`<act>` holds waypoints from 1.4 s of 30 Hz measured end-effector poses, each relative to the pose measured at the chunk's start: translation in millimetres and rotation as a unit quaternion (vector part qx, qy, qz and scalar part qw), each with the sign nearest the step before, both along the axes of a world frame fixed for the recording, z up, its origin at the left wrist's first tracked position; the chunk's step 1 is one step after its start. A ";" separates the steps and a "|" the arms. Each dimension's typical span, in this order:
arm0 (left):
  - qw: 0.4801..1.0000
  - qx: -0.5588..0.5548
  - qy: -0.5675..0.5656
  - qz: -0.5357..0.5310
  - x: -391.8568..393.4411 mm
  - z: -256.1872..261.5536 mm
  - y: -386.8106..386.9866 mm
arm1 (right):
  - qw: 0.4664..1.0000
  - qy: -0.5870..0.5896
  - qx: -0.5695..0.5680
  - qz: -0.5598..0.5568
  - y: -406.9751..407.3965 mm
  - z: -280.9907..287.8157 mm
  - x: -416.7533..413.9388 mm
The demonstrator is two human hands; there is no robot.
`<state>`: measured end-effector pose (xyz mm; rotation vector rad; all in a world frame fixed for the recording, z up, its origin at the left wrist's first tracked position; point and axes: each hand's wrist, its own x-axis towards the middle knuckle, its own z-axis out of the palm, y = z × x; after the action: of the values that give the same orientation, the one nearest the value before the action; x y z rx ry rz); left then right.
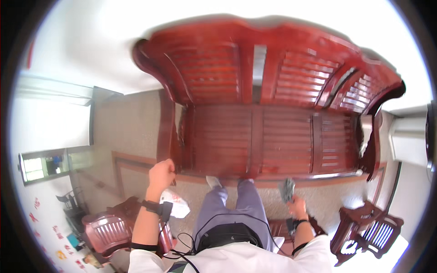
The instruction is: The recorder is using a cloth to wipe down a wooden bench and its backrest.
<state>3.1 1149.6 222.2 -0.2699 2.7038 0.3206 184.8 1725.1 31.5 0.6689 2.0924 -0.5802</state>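
Before me stands a long red wooden slatted bench (252,136) with a high carved back. My right hand (297,206) grips a grey cloth (287,190) that hangs in front of the bench's seat edge. On the other side, my left hand (162,172) is held near the bench's left front corner, its fingers curled; whether something small is in them cannot be told. A white plastic bag (175,204) with red print shows just beside my left wrist; what holds it up cannot be seen.
A wooden slatted chair (107,230) stands at the lower left, and a small wooden side table or stool (370,228) at the lower right. White walls rise behind the bench. A white cabinet or appliance (408,140) is at the right. Cables hang at my waist.
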 end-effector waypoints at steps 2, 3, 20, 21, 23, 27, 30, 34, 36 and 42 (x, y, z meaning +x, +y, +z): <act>0.999 -0.015 0.018 0.035 28.7 31.1 -39.6 | 0.995 0.002 -0.037 -0.096 -15.2 48.2 14.3; 0.998 -0.008 0.040 0.039 45.9 37.7 -59.1 | 0.990 0.048 -0.046 -0.125 -2.8 49.2 44.9; 0.976 0.057 -0.117 0.173 439.0 -149.1 -220.0 | 0.964 0.227 0.058 -0.128 -116.6 138.8 94.2; 0.982 0.069 -0.090 0.151 416.6 -148.9 -227.6 | 0.950 0.239 0.003 -0.201 -146.2 186.1 66.7; 0.969 0.081 -0.040 0.230 360.3 -138.9 -232.7 | 0.927 0.292 -0.039 -0.233 -155.8 190.6 45.3; 0.983 0.055 0.127 0.118 270.4 -109.3 -247.6 | 0.865 0.432 -0.062 -0.249 -178.4 182.1 36.3; 0.972 0.158 0.092 0.150 195.0 -61.1 -227.2 | 0.848 0.395 0.006 -0.352 -184.1 156.0 54.9; 0.975 0.174 0.098 0.096 147.3 -43.1 -218.4 | 0.877 0.389 -0.084 -0.268 -189.8 134.0 16.6; 0.978 0.173 0.082 0.086 143.3 -41.1 -219.1 | 0.799 0.373 -0.275 -0.384 -208.7 192.0 -30.4; 0.972 0.182 0.049 0.139 155.8 -60.9 -217.6 | 0.696 0.344 -0.288 -0.560 -188.7 208.9 -31.7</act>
<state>158.9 932.0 161.3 -0.5351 2.6344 0.9199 153.0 1536.4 240.4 1.4673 1.6539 -2.3627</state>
